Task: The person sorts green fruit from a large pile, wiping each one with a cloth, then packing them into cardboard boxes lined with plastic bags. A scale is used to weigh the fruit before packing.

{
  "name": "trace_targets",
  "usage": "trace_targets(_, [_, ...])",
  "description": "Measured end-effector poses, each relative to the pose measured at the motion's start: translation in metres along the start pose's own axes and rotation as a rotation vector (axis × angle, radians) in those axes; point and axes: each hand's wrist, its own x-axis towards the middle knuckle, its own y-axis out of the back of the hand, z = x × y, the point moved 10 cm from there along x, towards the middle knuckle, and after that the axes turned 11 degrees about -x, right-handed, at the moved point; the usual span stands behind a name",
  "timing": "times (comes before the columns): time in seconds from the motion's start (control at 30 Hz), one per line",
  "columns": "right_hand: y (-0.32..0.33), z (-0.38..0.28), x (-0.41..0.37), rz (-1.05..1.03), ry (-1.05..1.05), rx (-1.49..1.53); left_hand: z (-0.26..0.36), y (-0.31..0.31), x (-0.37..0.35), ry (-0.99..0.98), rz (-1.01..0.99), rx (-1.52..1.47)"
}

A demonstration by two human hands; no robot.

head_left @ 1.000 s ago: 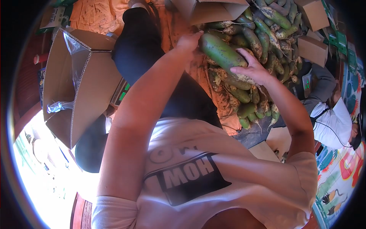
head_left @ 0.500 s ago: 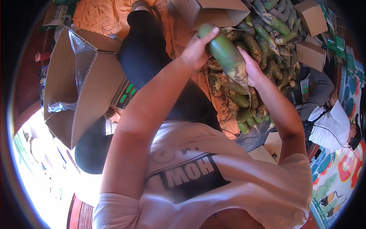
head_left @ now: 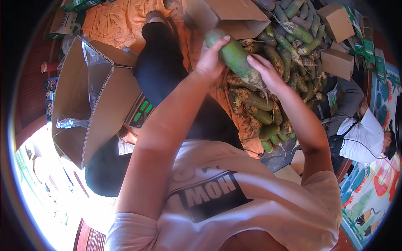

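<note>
A large green radish [head_left: 235, 57] with a pale, muddy root end is held up in front of me between both hands. My left hand [head_left: 210, 58] wraps round its thick green end, thumb lying across the top. Closer to the root end, my right hand [head_left: 270, 74] presses its fingers along the radish's side. Thin roots hang from the tapered tip. Below and behind it lies a heap of similar soil-marked radishes [head_left: 261, 100] on an orange sheet [head_left: 113, 23].
An open cardboard box [head_left: 117, 98] with plastic inside stands at left, beside a scale with green displays [head_left: 141, 112]. Another open box [head_left: 238, 16] lies at the top. Smaller boxes [head_left: 337, 63] are right of the heap. Another person [head_left: 360, 138] sits at far right near a second scale [head_left: 332, 100].
The radish has shifted a little to the left in both hands. My right hand has moved up along it, its fingers now showing on the near side.
</note>
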Motion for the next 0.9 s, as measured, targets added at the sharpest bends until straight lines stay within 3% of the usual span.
trace_targets(0.03, [-0.010, 0.001, 0.001, -0.088, -0.013, 0.248, 0.001, 0.002, -0.002, 0.021, 0.014, -0.011])
trace_targets(0.07, [-0.032, -0.007, -0.017, -0.358, -0.191, 0.619, -0.002, 0.001, -0.001, 0.064, -0.038, -0.045])
trace_targets(0.2, [-0.049, -0.036, -0.041, -0.777, -0.024, 0.926, -0.007, -0.018, 0.002, 0.213, -0.249, -0.117])
trace_targets(0.3, [0.011, -0.029, -0.015, 0.120, 0.187, -0.014, -0.007, -0.034, -0.013, 0.213, -0.255, -0.010])
trace_targets(0.33, [0.020, -0.057, -0.024, 0.190, 0.318, -0.213, -0.008, -0.037, -0.019, 0.198, -0.230, 0.046])
trace_targets(0.47, [0.017, -0.081, -0.030, 0.368, 0.446, -0.520, -0.009, -0.021, -0.011, 0.148, -0.133, 0.049])
trace_targets(0.67, [0.023, -0.053, -0.008, 0.298, 0.187, -0.319, -0.009, -0.016, -0.013, 0.155, -0.109, 0.064])
trace_targets(0.77, [0.018, -0.055, -0.015, 0.253, 0.090, -0.491, -0.005, -0.014, -0.011, 0.100, -0.061, 0.103])
trace_targets(0.8, [0.011, -0.073, -0.022, 0.434, 0.318, -0.810, -0.005, -0.012, -0.012, 0.103, -0.043, 0.111])
trace_targets(0.9, [0.002, -0.079, -0.024, 0.379, 0.309, -0.816, -0.008, -0.004, -0.012, 0.114, 0.004, 0.143])
